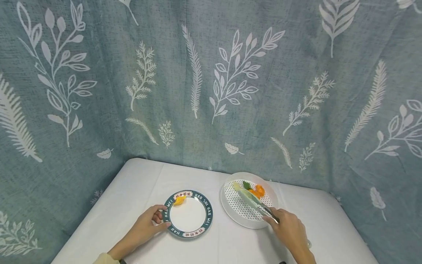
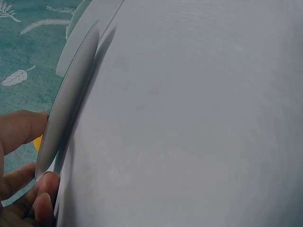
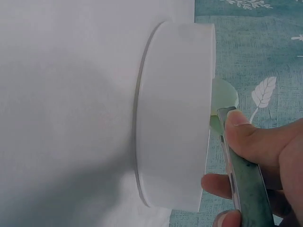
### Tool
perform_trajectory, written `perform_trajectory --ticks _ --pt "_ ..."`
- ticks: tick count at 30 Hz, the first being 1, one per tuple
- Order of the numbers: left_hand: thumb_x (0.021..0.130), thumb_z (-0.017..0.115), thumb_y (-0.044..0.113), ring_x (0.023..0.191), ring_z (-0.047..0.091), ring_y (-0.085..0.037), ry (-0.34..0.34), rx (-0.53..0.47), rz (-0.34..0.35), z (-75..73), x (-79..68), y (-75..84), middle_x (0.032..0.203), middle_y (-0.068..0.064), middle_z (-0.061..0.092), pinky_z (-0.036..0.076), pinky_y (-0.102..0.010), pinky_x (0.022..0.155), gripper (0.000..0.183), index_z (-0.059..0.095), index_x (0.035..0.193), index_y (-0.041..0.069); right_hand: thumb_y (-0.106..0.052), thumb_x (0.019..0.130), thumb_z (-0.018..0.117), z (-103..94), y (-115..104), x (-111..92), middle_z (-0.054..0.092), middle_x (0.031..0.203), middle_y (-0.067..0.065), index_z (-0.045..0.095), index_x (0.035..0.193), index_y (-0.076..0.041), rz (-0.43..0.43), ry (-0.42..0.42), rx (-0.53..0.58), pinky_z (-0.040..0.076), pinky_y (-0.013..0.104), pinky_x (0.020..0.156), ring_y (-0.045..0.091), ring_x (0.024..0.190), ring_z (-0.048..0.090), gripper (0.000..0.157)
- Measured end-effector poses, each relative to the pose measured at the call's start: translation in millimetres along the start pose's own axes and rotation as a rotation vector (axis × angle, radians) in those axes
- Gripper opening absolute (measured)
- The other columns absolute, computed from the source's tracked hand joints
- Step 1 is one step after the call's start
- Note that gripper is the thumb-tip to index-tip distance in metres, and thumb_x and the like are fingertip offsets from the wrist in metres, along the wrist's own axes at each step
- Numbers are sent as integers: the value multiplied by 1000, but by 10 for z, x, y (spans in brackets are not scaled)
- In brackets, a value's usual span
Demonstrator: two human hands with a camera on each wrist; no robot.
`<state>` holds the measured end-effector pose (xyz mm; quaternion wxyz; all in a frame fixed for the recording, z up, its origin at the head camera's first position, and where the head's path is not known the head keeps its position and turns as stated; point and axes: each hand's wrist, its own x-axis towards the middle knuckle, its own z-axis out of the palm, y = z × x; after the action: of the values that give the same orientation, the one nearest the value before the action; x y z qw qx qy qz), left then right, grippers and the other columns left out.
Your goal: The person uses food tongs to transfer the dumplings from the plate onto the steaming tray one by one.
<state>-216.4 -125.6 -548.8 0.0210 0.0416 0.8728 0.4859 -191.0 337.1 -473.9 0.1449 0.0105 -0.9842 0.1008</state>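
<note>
My left hand (image 1: 149, 224) holds the rim of a white plate (image 1: 188, 216) with a dark green lettered border, the thumb and fingers at its left edge. In the left wrist view, fingers show on both sides of the plate (image 2: 71, 104). A small yellow pepper-like piece (image 1: 179, 200) lies on the plate near its upper left rim. My right hand (image 1: 289, 226) grips tongs (image 1: 252, 201) with pale green ends, tilted over a white perforated basket (image 1: 227, 209). Something pale yellow shows at the tongs' tips; whether they pinch it I cannot tell.
Inside the basket lie orange pepper-like pieces (image 1: 260, 190) and a green piece (image 1: 246, 185), partly behind the tongs. A white cloth (image 1: 138, 190) covers the table. A blue-green curtain (image 1: 211, 91) with white leaf prints hangs behind and at the sides.
</note>
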Motion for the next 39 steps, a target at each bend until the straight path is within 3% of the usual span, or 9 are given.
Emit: perform_trajectory --ticks 5,11,20,39 --pt "83 87 27 84 52 -13 -1 -2 6 -1 -14 3 94 3 55 46 -24 67 58 62 132 11 -43 87 80 -4 9 17 68 81 -1 75 122 -8 6 -64 -24 41 37 51 16 60 48 50" --pt "83 87 27 84 52 -14 -1 -5 5 -1 -16 18 94 2 56 46 -25 67 58 62 133 10 -44 86 81 8 14 46 71 85 3 76 120 -7 30 -80 -31 43 37 50 15 60 51 51" --pt "83 87 27 84 52 -13 0 -2 1 11 -9 13 94 3 56 46 -25 67 57 62 132 12 -48 84 82 16 42 91 64 77 -2 74 121 -6 88 -108 -32 41 37 50 17 61 49 57" --pt "83 87 27 85 52 -14 9 10 -13 -1 -17 24 94 3 56 45 -25 67 57 62 132 12 -49 82 83 12 47 85 71 88 6 73 122 -4 109 -80 3 42 38 51 17 63 53 61"
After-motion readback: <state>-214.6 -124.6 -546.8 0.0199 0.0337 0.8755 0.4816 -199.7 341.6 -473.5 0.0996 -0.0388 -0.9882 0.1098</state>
